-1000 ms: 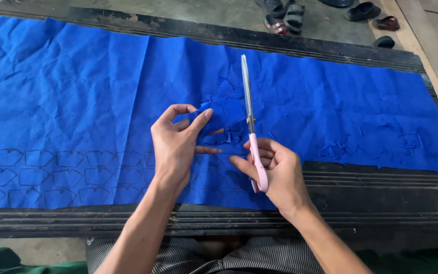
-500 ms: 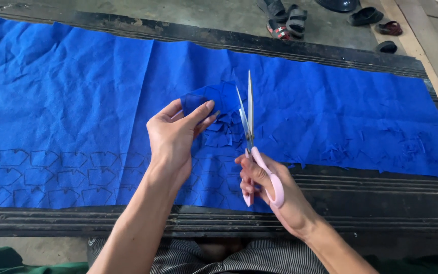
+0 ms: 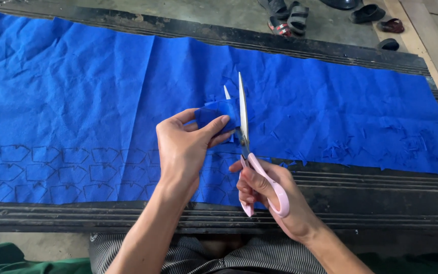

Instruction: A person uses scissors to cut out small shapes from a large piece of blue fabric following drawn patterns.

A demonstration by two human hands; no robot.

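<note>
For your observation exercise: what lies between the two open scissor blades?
In the head view, a small blue cloth piece, pinched by the left hand, sits between the blades of the scissors held by the right hand.

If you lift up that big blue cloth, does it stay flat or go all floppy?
Probably floppy: the blue cloth shows soft creases, and the small piece pinched in the left hand bends over the fingers. It looks thin, so likely light. It seems unlikely to slide by itself, lying slack on the ridged dark mat.

Your hands have flat room to left and right over the wide blue fabric sheet [image 3: 77,96]; only the open pink-handled scissors [image 3: 243,127] and the pinched blue scrap [image 3: 214,114] crowd the middle.
</note>
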